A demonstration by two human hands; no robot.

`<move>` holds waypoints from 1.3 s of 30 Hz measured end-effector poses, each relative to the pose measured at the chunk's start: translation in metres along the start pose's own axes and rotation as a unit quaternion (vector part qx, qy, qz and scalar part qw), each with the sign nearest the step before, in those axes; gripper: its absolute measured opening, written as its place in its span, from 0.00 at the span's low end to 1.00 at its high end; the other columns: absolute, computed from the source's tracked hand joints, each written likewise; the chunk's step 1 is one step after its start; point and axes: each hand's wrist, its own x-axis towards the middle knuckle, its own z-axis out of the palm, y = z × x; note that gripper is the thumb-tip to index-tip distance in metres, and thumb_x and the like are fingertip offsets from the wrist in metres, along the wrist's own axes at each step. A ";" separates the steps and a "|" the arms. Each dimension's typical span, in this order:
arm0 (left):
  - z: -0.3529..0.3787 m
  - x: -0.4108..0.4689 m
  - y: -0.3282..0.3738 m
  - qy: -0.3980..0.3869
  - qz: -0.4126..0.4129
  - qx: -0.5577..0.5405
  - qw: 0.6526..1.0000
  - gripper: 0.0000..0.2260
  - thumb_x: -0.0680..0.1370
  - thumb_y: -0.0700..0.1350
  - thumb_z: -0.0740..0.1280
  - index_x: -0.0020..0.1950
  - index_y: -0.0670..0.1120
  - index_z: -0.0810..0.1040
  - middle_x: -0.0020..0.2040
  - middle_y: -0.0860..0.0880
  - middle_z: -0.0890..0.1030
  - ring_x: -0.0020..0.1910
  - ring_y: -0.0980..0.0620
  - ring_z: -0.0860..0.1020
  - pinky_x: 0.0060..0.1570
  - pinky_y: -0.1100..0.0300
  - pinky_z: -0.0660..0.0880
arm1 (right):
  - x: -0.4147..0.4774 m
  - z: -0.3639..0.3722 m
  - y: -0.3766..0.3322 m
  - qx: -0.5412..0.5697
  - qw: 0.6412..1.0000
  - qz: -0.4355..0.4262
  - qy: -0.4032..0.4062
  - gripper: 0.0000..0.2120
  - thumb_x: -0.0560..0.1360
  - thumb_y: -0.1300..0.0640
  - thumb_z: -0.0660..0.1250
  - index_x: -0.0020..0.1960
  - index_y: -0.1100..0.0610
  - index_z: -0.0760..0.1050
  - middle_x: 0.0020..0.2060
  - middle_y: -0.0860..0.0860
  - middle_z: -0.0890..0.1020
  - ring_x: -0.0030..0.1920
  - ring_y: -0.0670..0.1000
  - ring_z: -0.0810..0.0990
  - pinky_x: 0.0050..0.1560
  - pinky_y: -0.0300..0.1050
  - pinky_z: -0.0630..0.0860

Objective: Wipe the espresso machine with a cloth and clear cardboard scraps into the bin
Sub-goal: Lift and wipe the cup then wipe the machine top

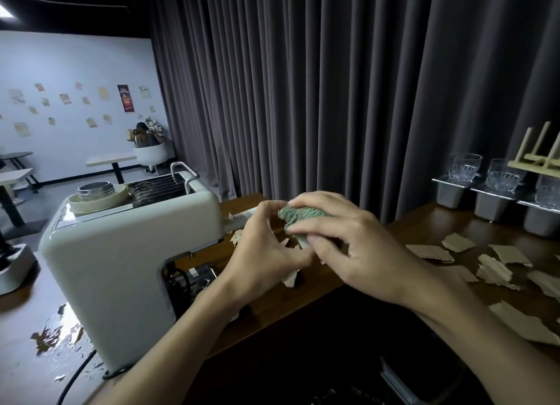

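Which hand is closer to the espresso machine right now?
Left. The left hand is just right of the espresso machine; the right hand is farther right, beyond the green cloth that both hands hold.

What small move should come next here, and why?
Probably carry the green cloth left onto the espresso machine and begin wiping. The right hand grips the cloth, the left hand pinches its edge, right beside the machine's casing; the cardboard scraps can likely wait.

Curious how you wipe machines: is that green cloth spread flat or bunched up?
Bunched up: the green cloth is a small wad under the curled fingers of the right hand, the left hand pinching its edge.
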 end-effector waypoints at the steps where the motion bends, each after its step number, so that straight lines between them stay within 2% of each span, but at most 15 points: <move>1: -0.001 0.000 -0.002 -0.005 0.000 0.001 1.000 0.40 0.60 0.51 0.83 0.68 0.51 0.69 0.58 0.55 0.80 0.59 0.62 0.77 0.57 0.69 0.74 | 0.001 -0.001 0.002 0.036 0.999 0.020 0.008 0.11 0.79 0.61 0.63 0.57 0.54 0.82 0.64 0.45 0.74 0.68 0.46 0.70 0.67 0.44 0.70; 3: -0.005 -0.001 -0.004 -0.011 0.001 0.010 1.000 0.46 0.58 0.58 0.84 0.70 0.56 0.65 0.61 0.58 0.78 0.63 0.63 0.75 0.62 0.67 0.73 | 0.005 -0.003 0.009 0.120 0.991 0.059 0.009 0.11 0.79 0.62 0.63 0.57 0.55 0.82 0.64 0.45 0.75 0.67 0.46 0.72 0.67 0.43 0.70; 5: -0.010 -0.002 -0.005 -0.014 0.003 0.003 1.000 0.46 0.57 0.59 0.84 0.69 0.58 0.65 0.62 0.60 0.77 0.64 0.61 0.75 0.65 0.58 0.73 | 0.007 -0.004 0.017 0.208 0.974 0.091 0.006 0.12 0.79 0.60 0.62 0.58 0.55 0.81 0.65 0.46 0.75 0.67 0.46 0.72 0.66 0.43 0.71; 10: -0.018 -0.005 -0.002 -0.020 0.033 -0.036 0.999 0.37 0.58 0.56 0.84 0.61 0.57 0.70 0.61 0.56 0.79 0.64 0.53 0.77 0.66 0.51 0.73 | 0.004 0.005 0.028 0.477 0.859 0.186 0.015 0.14 0.77 0.53 0.64 0.60 0.51 0.80 0.61 0.51 0.79 0.60 0.54 0.80 0.49 0.53 0.80; 13: -0.024 -0.008 -0.002 -0.009 0.038 -0.062 0.997 0.39 0.63 0.52 0.83 0.69 0.57 0.68 0.65 0.56 0.77 0.67 0.54 0.75 0.66 0.52 0.73 | 0.005 0.017 0.022 0.515 0.832 0.187 0.084 0.15 0.75 0.51 0.67 0.60 0.50 0.80 0.62 0.53 0.79 0.61 0.57 0.79 0.49 0.56 0.80; 14: -0.025 -0.009 -0.001 -0.014 0.033 -0.069 0.997 0.41 0.65 0.50 0.82 0.73 0.58 0.65 0.68 0.57 0.76 0.68 0.55 0.75 0.65 0.53 0.74 | 0.006 0.022 0.019 0.504 0.835 0.183 0.124 0.15 0.75 0.51 0.67 0.60 0.50 0.80 0.63 0.53 0.78 0.62 0.57 0.78 0.49 0.56 0.80; 16: -0.023 -0.011 0.005 -0.027 0.028 -0.076 0.996 0.40 0.70 0.45 0.79 0.76 0.57 0.62 0.70 0.57 0.73 0.67 0.54 0.76 0.59 0.56 0.78 | 0.009 0.030 0.009 0.411 0.875 0.159 0.198 0.14 0.76 0.52 0.66 0.61 0.50 0.80 0.64 0.49 0.77 0.65 0.53 0.76 0.55 0.55 0.79; 19: -0.019 -0.015 0.010 -0.013 0.050 -0.064 0.997 0.31 0.72 0.45 0.77 0.73 0.52 0.70 0.61 0.54 0.80 0.58 0.53 0.81 0.52 0.60 0.80 | 0.011 0.042 -0.003 0.242 0.931 0.127 0.242 0.13 0.78 0.55 0.66 0.62 0.51 0.79 0.63 0.46 0.75 0.66 0.44 0.73 0.65 0.46 0.74; 23: -0.026 -0.019 0.013 -0.004 0.070 -0.065 0.995 0.23 0.75 0.42 0.75 0.69 0.51 0.74 0.57 0.52 0.83 0.55 0.52 0.82 0.51 0.59 0.80 | 0.010 0.049 -0.014 0.227 0.940 0.107 0.233 0.12 0.79 0.58 0.64 0.62 0.53 0.79 0.63 0.46 0.75 0.66 0.44 0.73 0.64 0.42 0.73; 27: -0.031 -0.023 0.011 -0.017 0.090 -0.056 0.994 0.23 0.75 0.40 0.74 0.68 0.53 0.74 0.58 0.52 0.82 0.57 0.51 0.81 0.53 0.58 0.79 | 0.014 0.049 -0.016 0.182 0.963 0.053 0.190 0.13 0.80 0.57 0.62 0.61 0.55 0.80 0.64 0.49 0.74 0.68 0.50 0.72 0.64 0.42 0.73; 30: -0.037 -0.025 0.004 -0.036 0.090 -0.035 0.995 0.27 0.75 0.43 0.75 0.72 0.55 0.72 0.65 0.53 0.79 0.69 0.49 0.74 0.65 0.48 0.74 | 0.019 0.045 -0.013 0.233 0.954 0.069 0.173 0.12 0.79 0.56 0.62 0.58 0.51 0.81 0.62 0.48 0.76 0.66 0.47 0.74 0.61 0.40 0.74; 31: -0.040 -0.026 0.002 -0.045 0.090 -0.028 0.995 0.28 0.74 0.45 0.76 0.73 0.56 0.71 0.68 0.54 0.77 0.73 0.48 0.69 0.68 0.48 0.72 | 0.021 0.044 -0.012 0.278 0.941 0.091 0.173 0.12 0.79 0.55 0.62 0.57 0.50 0.81 0.61 0.47 0.78 0.65 0.46 0.75 0.60 0.42 0.75; 33: -0.043 -0.028 0.002 -0.053 0.106 -0.006 0.993 0.29 0.74 0.48 0.76 0.73 0.58 0.69 0.71 0.59 0.73 0.77 0.52 0.63 0.68 0.60 0.70 | 0.022 0.043 -0.010 0.358 0.908 0.132 0.173 0.11 0.78 0.54 0.62 0.55 0.48 0.82 0.58 0.46 0.81 0.62 0.47 0.77 0.61 0.54 0.76; 36: -0.045 -0.034 0.005 -0.052 0.098 -0.016 0.994 0.29 0.74 0.48 0.75 0.72 0.56 0.67 0.64 0.60 0.75 0.67 0.56 0.73 0.57 0.64 0.76 | 0.019 0.046 -0.012 0.361 0.910 0.114 0.169 0.11 0.77 0.52 0.65 0.57 0.48 0.82 0.60 0.45 0.80 0.64 0.49 0.76 0.62 0.59 0.75; 39: -0.047 -0.037 0.008 -0.031 0.100 -0.017 0.994 0.26 0.75 0.48 0.75 0.68 0.54 0.65 0.58 0.57 0.75 0.58 0.54 0.78 0.50 0.62 0.78 | 0.018 0.049 -0.019 0.303 0.928 0.077 0.201 0.12 0.76 0.50 0.66 0.58 0.48 0.82 0.61 0.46 0.78 0.66 0.48 0.74 0.63 0.45 0.73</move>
